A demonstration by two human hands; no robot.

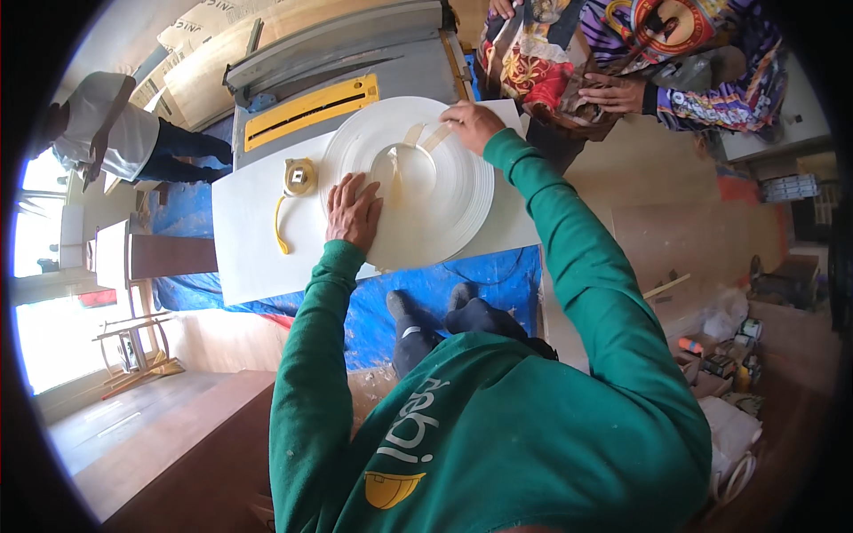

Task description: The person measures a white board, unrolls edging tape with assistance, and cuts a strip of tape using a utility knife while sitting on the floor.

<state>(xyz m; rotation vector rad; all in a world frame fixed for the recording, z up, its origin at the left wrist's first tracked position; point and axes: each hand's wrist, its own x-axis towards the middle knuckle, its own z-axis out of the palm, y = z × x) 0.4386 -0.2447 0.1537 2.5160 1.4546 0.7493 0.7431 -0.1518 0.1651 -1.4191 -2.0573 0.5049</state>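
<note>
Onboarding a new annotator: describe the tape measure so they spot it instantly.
Find the white board under the large, flat white coil. On the board, left of the coil and near the left hand, sits the tape measure. It is the small, rounded yellowish case with a yellow blade curving out, unlike the pale coil.

Bare room lies on the left of the white panel (247, 218), left of the tape measure (300, 178), and on the near side between its yellow blade (279, 222) and the left hand (354, 211). The white coil (431, 224) blocks the middle — only a slim strip runs along its right. The right hand (471, 126) bars the coil's far right rim — beyond it, a co-worker (613, 93) stands in the way.
</note>
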